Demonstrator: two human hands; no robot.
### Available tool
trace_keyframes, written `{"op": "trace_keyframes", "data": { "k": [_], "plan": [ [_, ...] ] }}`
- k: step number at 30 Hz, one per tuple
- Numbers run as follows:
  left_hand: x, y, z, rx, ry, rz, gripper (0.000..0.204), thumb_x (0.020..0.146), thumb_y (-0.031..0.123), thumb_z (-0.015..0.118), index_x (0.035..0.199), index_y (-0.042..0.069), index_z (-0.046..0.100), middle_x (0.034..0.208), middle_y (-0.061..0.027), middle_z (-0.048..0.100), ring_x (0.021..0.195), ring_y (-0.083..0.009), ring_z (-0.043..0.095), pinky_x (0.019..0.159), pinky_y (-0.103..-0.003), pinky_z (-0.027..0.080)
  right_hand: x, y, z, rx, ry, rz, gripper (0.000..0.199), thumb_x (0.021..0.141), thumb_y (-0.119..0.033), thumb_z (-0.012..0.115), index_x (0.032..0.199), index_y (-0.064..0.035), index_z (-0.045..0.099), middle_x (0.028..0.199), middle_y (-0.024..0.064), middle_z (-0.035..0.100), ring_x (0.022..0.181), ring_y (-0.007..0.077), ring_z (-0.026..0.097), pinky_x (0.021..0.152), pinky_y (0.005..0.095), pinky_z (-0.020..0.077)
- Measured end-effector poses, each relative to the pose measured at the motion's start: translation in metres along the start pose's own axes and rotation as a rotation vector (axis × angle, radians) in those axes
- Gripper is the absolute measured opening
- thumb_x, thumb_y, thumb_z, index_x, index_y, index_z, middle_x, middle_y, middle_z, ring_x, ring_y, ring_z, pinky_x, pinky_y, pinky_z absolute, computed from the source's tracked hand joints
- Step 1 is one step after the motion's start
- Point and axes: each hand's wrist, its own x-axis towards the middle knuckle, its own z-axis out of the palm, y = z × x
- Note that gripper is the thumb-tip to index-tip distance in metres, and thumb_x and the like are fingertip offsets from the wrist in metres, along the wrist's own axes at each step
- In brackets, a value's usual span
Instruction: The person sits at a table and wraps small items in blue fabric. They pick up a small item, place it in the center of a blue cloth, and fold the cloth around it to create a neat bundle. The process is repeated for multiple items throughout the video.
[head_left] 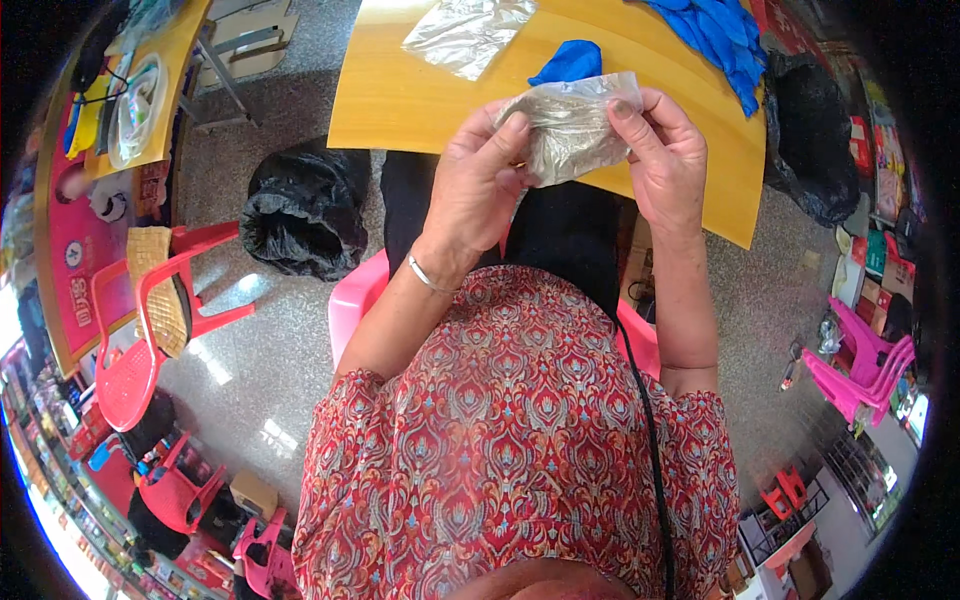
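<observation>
Both my hands hold a small clear plastic bag (575, 135) above the near edge of the yellow table. My left hand (475, 175) pinches its left side, the thumb lying over the film. At the opposite side, my right hand (662, 150) grips the bag's upper right corner between thumb and fingers. The film is crumpled and looks greyish; whether anything is inside, I cannot tell. Just beyond the bag lies a folded blue cloth-like piece (570, 60). Farther back on the left is a stack of clear plastic bags (470, 35).
The yellow table (385, 95) spans the front. A blue pile (715, 45) sits at its far right, beside a black plastic bag (815, 140). Another open black bag (305, 210) stands on the floor at left, near a red chair (130, 385). Pink chairs (865, 360) stand at right.
</observation>
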Motion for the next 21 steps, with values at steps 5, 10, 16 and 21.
{"op": "trace_keyframes", "data": {
  "k": [5, 10, 16, 21],
  "plan": [
    [-0.002, -0.003, -0.005, -0.045, 0.068, -0.055, 0.024, 0.091, 0.009, 0.057, 0.112, 0.000, 0.055, 0.103, -0.0090, 0.064, 0.093, -0.0175, 0.062, 0.083, -0.032, 0.051, -0.005, 0.000, -0.004, 0.001, -0.021, 0.050, 0.015, 0.084, -0.008, 0.067, 0.096, -0.0002, 0.065, 0.087, 0.0011, 0.064, 0.078, 0.0062, 0.057, 0.074, 0.0204, 0.0456],
    [0.000, -0.007, -0.026, -0.114, 0.006, -0.055, 0.027, 0.091, 0.012, 0.056, 0.116, 0.001, 0.054, 0.111, -0.0084, 0.062, 0.102, -0.0181, 0.060, 0.092, -0.035, 0.048, -0.012, 0.006, -0.008, -0.054, -0.068, 0.097, 0.022, 0.084, -0.009, 0.068, 0.104, -0.0002, 0.063, 0.091, 0.0010, 0.064, 0.078, 0.0064, 0.057, 0.075, 0.0205, 0.0458],
    [-0.010, -0.009, -0.004, -0.064, 0.054, -0.041, 0.020, 0.092, 0.010, 0.055, 0.111, 0.003, 0.057, 0.104, -0.0071, 0.063, 0.096, -0.0164, 0.061, 0.084, -0.033, 0.051, -0.019, 0.001, -0.007, -0.128, -0.157, 0.319, 0.044, 0.079, -0.019, 0.075, 0.116, -0.0009, 0.059, 0.097, 0.0015, 0.064, 0.082, 0.0064, 0.057, 0.075, 0.0226, 0.0474],
    [-0.013, -0.024, -0.002, 0.033, 0.070, -0.163, 0.023, 0.093, 0.011, 0.055, 0.114, 0.002, 0.056, 0.104, -0.0073, 0.062, 0.093, -0.0151, 0.061, 0.081, -0.031, 0.052, -0.024, 0.013, -0.019, -0.334, -0.258, 0.265, 0.050, 0.077, -0.020, 0.077, 0.118, -0.0015, 0.058, 0.101, 0.0021, 0.064, 0.090, 0.0087, 0.058, 0.080, 0.0245, 0.0478]
  ]
}}
